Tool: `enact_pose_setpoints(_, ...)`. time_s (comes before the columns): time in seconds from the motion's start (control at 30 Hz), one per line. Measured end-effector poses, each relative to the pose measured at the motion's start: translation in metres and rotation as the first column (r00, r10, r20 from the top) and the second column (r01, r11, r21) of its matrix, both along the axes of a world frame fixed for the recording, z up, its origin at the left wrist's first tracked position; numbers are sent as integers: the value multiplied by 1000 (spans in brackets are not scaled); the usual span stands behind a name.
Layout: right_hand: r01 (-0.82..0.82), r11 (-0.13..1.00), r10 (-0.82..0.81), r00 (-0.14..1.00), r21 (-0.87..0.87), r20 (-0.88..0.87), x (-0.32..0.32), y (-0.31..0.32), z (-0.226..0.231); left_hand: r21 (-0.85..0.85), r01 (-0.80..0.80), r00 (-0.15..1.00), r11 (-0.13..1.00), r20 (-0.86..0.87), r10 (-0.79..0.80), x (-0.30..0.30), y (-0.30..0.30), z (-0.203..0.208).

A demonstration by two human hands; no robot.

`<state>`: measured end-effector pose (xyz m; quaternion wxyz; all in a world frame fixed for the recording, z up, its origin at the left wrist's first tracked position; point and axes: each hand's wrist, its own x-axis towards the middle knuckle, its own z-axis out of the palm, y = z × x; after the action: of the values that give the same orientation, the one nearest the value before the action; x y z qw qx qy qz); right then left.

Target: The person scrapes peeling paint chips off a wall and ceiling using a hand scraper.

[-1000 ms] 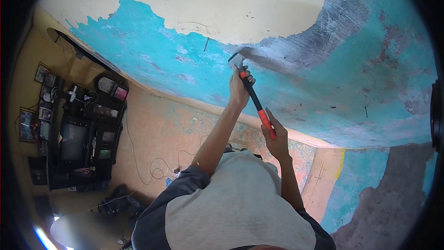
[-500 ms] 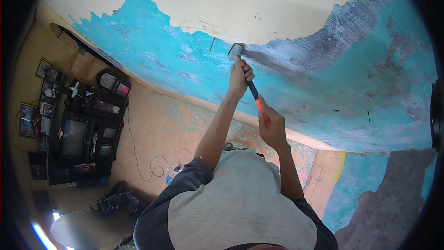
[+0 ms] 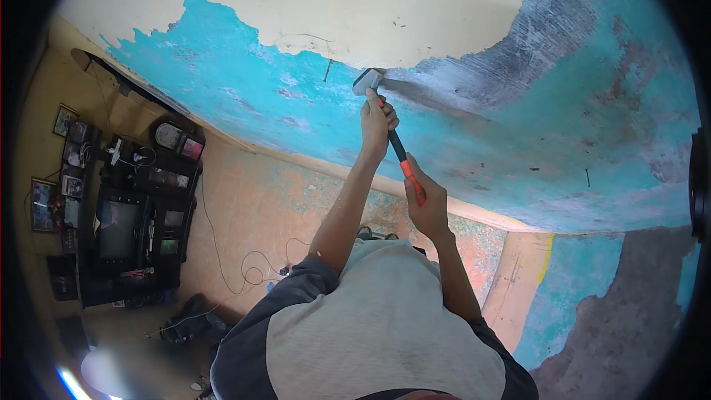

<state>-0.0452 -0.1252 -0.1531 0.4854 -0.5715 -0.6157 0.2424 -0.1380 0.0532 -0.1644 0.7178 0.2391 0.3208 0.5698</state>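
Both my hands are closed around a long-handled scraper (image 3: 366, 80) with a broad grey head and a black and red handle. My left hand (image 3: 376, 124) wraps the upper handle just below the head, thumb along it. Lower down, my right hand (image 3: 428, 204) grips the red end of the handle. The scraper's head lies against the wall (image 3: 296, 118), by the ragged border between turquoise paint and a cream layer (image 3: 311, 0). Right of the head runs a scuffed grey patch (image 3: 474, 78). A nail (image 3: 326, 70) sticks out of the wall left of the head.
Another nail (image 3: 587, 178) is farther right on the wall. A dark cabinet (image 3: 133, 230) with a television stands at the left, framed pictures (image 3: 44, 204) beside it. A thin cable (image 3: 211, 233) loops over the worn floor (image 3: 259, 185). The corner wall (image 3: 637, 304) at right has turquoise and grey patches.
The scraper and both hands appear slightly farther left, and the head now shows more of its broad grey face. The whole view has shifted a little; both grips stay the same.
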Motion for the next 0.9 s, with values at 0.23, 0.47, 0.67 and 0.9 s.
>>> enact_pose_setpoints(0.23, 7, 994, -10, 1000, -110, -27, 17, -5, 0, 31, 5, 999, 1000, -44, -3, 6, 3, -8)
enact_pose_setpoints(0.47, -9, 999, 7, 999, -34, -50, 0, -3, -15, 43, -12, 996, 999, -92, 16, 0, 3, -13)
enact_pose_setpoints(0.67, -48, 995, 52, 998, -92, 40, 3, 11, 4, 71, 8, 998, 997, -70, -3, -11, 14, -14)
enact_pose_setpoints(0.9, 18, 999, -19, 999, -40, -41, -2, -4, -19, 40, 17, 996, 999, -89, -13, -1, 0, -21)
